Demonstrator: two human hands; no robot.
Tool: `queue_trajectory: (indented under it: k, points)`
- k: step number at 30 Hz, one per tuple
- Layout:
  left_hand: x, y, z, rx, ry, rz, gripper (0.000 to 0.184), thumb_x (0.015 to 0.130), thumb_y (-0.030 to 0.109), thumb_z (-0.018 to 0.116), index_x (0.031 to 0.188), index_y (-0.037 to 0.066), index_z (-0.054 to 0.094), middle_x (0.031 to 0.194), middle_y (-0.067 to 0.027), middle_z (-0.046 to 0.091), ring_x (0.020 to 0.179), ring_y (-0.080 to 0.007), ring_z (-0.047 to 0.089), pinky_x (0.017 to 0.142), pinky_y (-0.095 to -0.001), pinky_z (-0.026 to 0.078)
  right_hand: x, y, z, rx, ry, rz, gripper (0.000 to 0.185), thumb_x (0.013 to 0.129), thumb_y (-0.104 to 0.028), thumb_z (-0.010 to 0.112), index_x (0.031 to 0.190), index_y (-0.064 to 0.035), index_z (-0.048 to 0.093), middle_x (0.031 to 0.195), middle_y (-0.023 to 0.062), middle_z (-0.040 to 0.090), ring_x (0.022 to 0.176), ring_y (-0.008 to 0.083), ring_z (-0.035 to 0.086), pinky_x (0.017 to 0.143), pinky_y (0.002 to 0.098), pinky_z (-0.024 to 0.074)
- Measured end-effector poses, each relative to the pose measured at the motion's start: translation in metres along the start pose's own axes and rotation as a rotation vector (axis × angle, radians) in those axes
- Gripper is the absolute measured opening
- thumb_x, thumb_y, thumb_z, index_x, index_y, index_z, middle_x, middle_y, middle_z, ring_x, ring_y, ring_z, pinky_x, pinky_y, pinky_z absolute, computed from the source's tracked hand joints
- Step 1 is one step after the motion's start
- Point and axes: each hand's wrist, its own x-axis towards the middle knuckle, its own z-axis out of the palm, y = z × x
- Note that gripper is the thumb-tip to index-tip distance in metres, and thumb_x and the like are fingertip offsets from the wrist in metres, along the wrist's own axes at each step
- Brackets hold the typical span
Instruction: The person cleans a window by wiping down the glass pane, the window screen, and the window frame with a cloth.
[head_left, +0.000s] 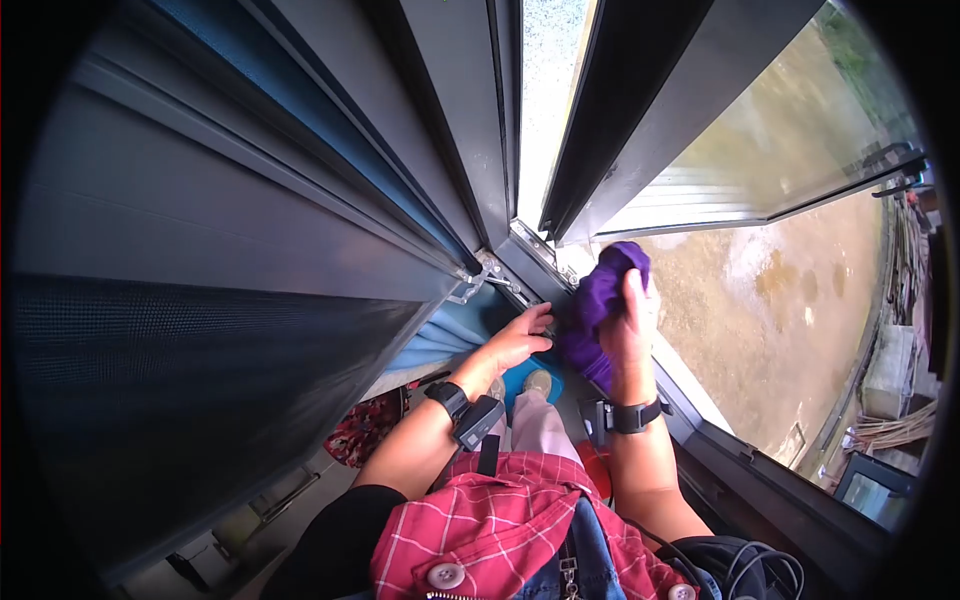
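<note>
My right hand (632,325) grips a purple cloth (592,310), which is bunched up at the lower corner of the open window. Some of the cloth hangs down over the inner side of the window frame (712,440). My left hand (515,340) reaches to the frame's sill, its fingers apart and nothing held in them. Just ahead of it, a metal hinge (488,278) joins the dark screen panel (230,400) to the frame. Whether the left fingertips touch the sill I cannot tell.
An open glass sash (770,130) swings outward at the upper right. Below it outside lies wet, pale ground (750,290), with stacked sticks (900,425) at far right. Blue fabric (440,335) hangs behind the screen panel. My feet stand over something blue (518,378).
</note>
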Motion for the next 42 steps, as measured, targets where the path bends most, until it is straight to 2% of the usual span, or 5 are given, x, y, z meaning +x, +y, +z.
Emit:
queue_trajectory:
  k: [6,15,32,38,42]
  points:
    - [0.016,-0.016,0.008,-0.266,0.037,0.121,0.032,0.08,0.007,0.059,0.109,-0.005,0.058,0.106,-0.0109,0.062,0.099,-0.0157,0.057,0.086,-0.0283,0.044,0.053,0.094,0.03,-1.19,-0.356,-0.415,0.049,0.085,-0.015,0.061,0.126,0.0049,0.042,0.117,0.0226,0.054,0.108,0.0376,0.052,0.095,0.039,0.0404]
    - [0.021,-0.009,-0.004,-0.524,0.081,0.077,0.021,0.088,0.011,0.053,0.106,0.002,0.059,0.098,-0.007,0.065,0.085,-0.0156,0.063,0.075,-0.0279,0.049,0.087,0.113,0.046,-1.829,-0.324,-0.086,0.049,0.073,-0.015,0.059,0.116,0.0044,0.044,0.113,0.0201,0.054,0.103,0.0327,0.056,0.088,0.0394,0.047]
    - [0.001,0.002,-0.011,-0.442,0.066,-0.091,0.018,0.085,0.012,0.056,0.101,0.005,0.061,0.085,-0.0026,0.064,0.069,-0.0138,0.061,0.062,-0.027,0.047,0.084,0.089,0.039,-2.215,-0.587,0.061,0.034,0.082,-0.015,0.056,0.112,0.0003,0.058,0.115,0.0153,0.06,0.102,0.0261,0.062,0.084,0.0321,0.0504]
    - [-0.004,-0.011,-0.033,-0.451,0.068,-0.079,0.019,0.079,0.006,0.053,0.095,0.003,0.063,0.084,-0.0023,0.064,0.07,-0.0119,0.061,0.065,-0.0241,0.048,0.078,0.039,0.065,-2.039,-0.621,0.52,0.037,0.077,-0.023,0.061,0.109,-0.0029,0.064,0.102,0.0183,0.066,0.098,0.0303,0.063,0.084,0.0362,0.0501]
    - [-0.008,-0.016,-0.033,-0.474,0.112,-0.126,0.017,0.077,0.007,0.056,0.092,0.003,0.062,0.08,-0.0018,0.062,0.07,-0.0122,0.061,0.065,-0.0239,0.048,0.068,0.045,0.048,-1.8,-0.337,0.159,0.05,0.076,-0.033,0.064,0.115,-0.0036,0.055,0.095,0.0189,0.066,0.092,0.033,0.064,0.079,0.0416,0.0509]
